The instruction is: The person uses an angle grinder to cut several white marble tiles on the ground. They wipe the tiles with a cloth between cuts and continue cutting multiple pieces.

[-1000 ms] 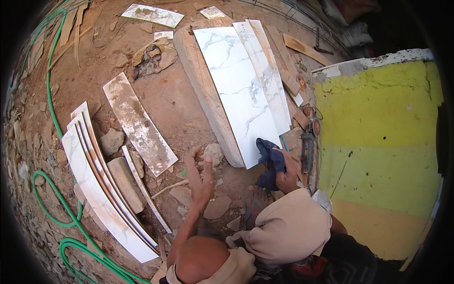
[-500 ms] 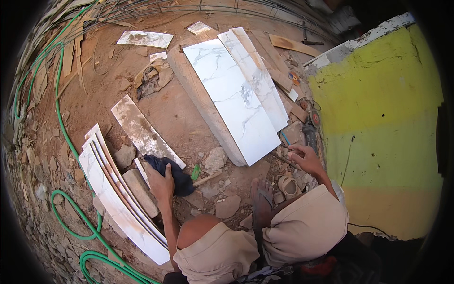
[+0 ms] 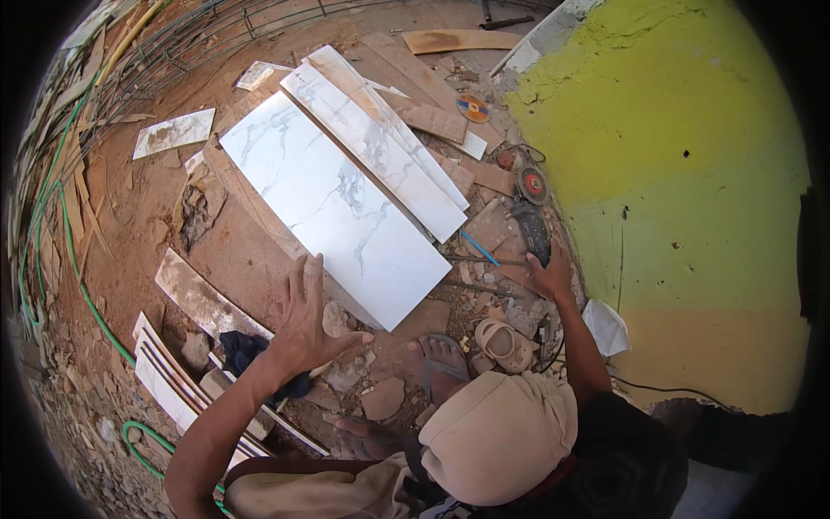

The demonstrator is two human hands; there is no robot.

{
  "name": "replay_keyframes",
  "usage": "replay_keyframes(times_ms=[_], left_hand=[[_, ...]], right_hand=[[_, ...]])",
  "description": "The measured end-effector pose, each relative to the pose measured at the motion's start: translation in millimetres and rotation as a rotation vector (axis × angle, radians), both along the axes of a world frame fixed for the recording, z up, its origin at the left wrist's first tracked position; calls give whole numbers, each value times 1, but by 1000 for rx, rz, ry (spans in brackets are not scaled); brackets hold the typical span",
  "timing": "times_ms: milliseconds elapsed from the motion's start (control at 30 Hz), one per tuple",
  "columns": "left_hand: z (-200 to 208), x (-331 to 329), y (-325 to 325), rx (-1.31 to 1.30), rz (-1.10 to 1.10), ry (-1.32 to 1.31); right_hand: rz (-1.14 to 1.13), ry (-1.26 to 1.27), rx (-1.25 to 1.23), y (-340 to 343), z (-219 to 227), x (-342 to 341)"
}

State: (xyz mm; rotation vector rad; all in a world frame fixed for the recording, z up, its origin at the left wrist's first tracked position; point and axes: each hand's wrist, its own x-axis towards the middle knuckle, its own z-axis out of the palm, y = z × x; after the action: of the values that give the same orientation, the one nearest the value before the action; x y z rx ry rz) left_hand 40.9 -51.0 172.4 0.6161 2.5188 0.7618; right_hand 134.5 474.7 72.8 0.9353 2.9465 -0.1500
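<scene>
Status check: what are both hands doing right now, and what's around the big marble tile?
Left hand open, fingers spread, at large marble tile edge. Right hand gripping angle grinder. Rubble and dark cloth underfoot.

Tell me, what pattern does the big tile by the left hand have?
The big tile is white with grey marble-like veins, seen best in the head view.

Black angle grinder (image 3: 529, 227), lying on rubble

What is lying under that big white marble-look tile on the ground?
The big white tile rests on a long wooden plank over reddish dirt; narrower tile strips lie beside it. Whatever sits beneath its middle is covered.
</scene>
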Motion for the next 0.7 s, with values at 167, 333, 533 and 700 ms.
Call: replay_keyframes(times_ms=[167,333,533,700], left_hand=[[-23,31,69,-215,166,-97],[-56,43,94,-79,446,115],[-62,45,100,-43,501,75],[-67,45,96,51,518,54]], right_hand=[[-80,17,-204,8,-15,-14],[-56,72,-180,12,-15,-17],[154,370,-506,-91,51,-45],[578,412,-692,-191,43,-102]])
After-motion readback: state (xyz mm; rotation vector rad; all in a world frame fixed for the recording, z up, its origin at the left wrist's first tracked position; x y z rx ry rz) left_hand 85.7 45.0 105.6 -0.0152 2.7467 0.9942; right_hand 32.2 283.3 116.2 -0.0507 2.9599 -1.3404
